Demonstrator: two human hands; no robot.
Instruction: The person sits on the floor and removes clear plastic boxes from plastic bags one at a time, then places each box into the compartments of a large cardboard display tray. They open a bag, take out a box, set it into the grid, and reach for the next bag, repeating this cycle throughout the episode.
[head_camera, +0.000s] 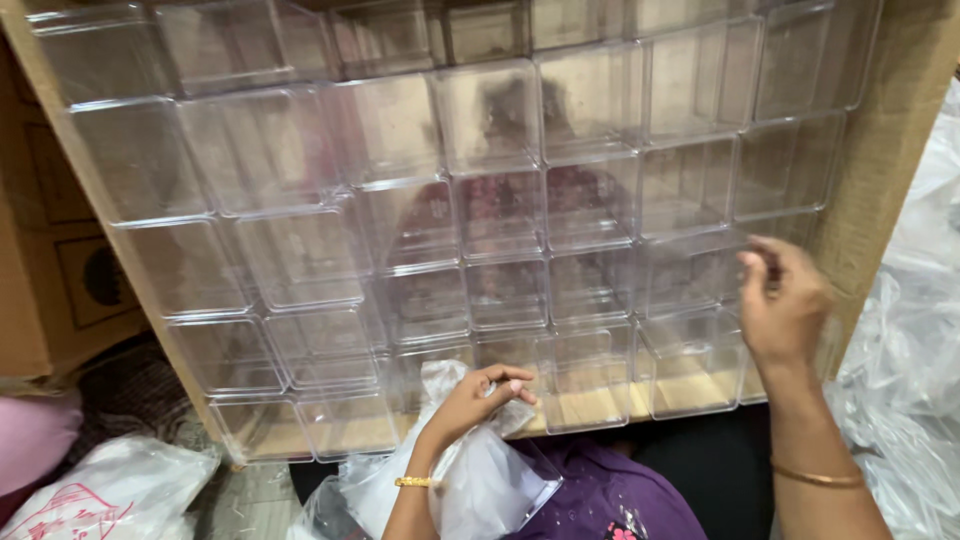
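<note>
A big cardboard carton (880, 170) in front of me is packed with several rows of clear plastic boxes (500, 230) standing open side up. My right hand (782, 300) rests on the boxes at the carton's right edge, its fingers curled over a box rim. Down near my lap, my left hand (472, 400) grips a crumpled clear plastic bag (480, 480) that wraps another clear plastic box (530, 490). The bag lies against the front row of boxes. Each wrist wears a gold bangle.
Crumpled clear plastic sheeting (910, 350) is piled at the right. A brown cardboard box (50, 250) stands at the left, with a white printed bag (110, 495) and pink cloth (35, 435) below it. My purple garment (620, 500) fills the bottom middle.
</note>
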